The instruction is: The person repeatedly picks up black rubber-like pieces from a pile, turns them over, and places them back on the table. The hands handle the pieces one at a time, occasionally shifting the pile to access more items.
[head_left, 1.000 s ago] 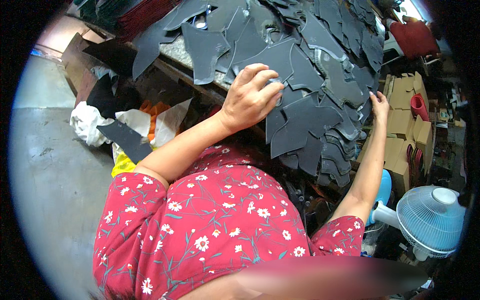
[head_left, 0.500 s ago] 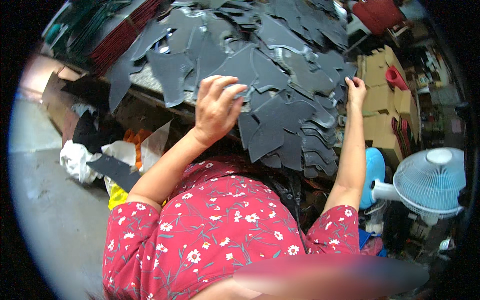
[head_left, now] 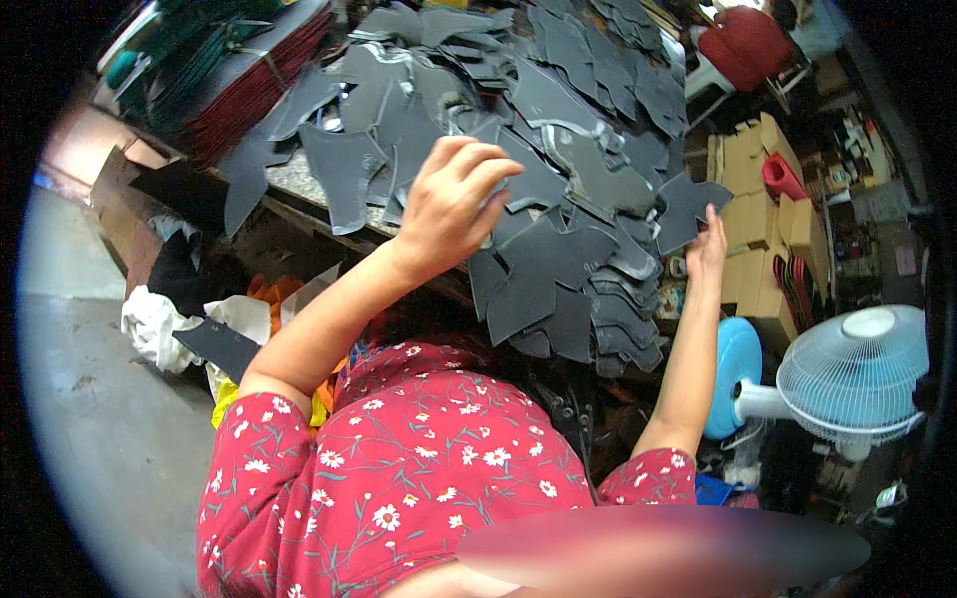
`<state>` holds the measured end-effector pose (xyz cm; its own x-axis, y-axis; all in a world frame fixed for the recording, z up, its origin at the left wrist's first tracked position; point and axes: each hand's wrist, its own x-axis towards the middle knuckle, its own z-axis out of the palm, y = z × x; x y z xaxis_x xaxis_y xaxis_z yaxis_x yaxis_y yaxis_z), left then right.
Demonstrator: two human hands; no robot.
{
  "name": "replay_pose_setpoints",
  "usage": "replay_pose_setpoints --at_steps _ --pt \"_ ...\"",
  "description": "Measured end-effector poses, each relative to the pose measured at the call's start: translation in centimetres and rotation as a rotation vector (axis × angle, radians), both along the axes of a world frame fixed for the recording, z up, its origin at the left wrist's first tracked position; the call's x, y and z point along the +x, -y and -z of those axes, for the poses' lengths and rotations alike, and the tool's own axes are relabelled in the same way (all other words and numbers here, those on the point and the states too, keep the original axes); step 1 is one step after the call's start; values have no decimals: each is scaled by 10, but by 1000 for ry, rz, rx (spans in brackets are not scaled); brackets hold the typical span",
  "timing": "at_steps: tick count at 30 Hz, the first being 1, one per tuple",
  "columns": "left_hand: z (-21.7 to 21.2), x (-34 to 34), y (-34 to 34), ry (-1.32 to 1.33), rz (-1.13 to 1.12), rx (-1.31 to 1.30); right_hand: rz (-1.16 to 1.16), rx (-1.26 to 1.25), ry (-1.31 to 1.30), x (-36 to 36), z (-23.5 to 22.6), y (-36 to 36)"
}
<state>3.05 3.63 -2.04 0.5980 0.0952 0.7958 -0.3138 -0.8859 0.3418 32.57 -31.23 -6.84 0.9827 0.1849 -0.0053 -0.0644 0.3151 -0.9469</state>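
Dark grey flat cut pieces (head_left: 543, 264), irregular in outline, lie overlapped in heaps across the table. At the table's right edge my right hand (head_left: 706, 251) grips one dark grey cut piece (head_left: 684, 211) by its outer side, with the thumb up against it. My left hand (head_left: 454, 204) is raised over the front of the heap. Its fingers are loosely bent with the thumb apart, and nothing shows in them. A narrow stack of wavy-edged pieces (head_left: 623, 317) lies near the front edge, between my arms.
Bundled red-edged sheets (head_left: 261, 92) stand at the far left of the table. White cloth or plastic (head_left: 155, 324) and scraps lie lower left. Cardboard boxes (head_left: 748, 224) with a red roll (head_left: 783, 176) stand to the right, behind a blue-and-white fan (head_left: 852, 374).
My right hand has come nearer and now has a grey piece lifted at the table's edge. My left hand has shifted slightly right. The whole view has tilted a little.
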Motion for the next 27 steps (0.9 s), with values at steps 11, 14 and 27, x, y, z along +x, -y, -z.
replay_pose_setpoints --at_steps 11,14,27 --pt "-9 166 -37 -473 -12 365 21 -40 141 -11 -3 0" --pt "-6 183 -37 -755 1 436 1 -141 101 -6 -2 -6" --pt "-56 161 -66 -437 58 326 -277 -138 -37 -24 -24 -17"
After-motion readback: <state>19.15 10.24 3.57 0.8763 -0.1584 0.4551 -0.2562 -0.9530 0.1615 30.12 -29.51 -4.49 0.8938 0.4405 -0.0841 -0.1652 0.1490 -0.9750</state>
